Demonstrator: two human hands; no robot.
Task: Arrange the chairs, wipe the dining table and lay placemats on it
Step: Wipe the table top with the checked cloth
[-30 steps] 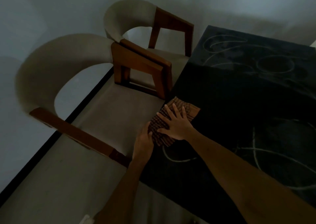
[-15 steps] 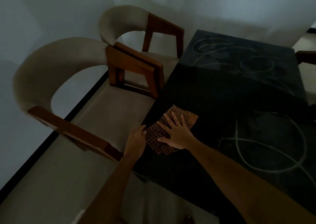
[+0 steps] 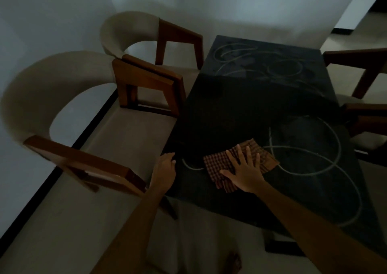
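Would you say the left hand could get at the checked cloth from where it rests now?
Probably yes. The left hand rests on the table edge, and only bare tabletop lies between it and the checked cloth. The right hand presses flat on the cloth's middle, but its near-left corner stays uncovered.

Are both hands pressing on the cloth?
No, only the right hand lies flat on the cloth; the left hand rests at the table edge, apart from it.
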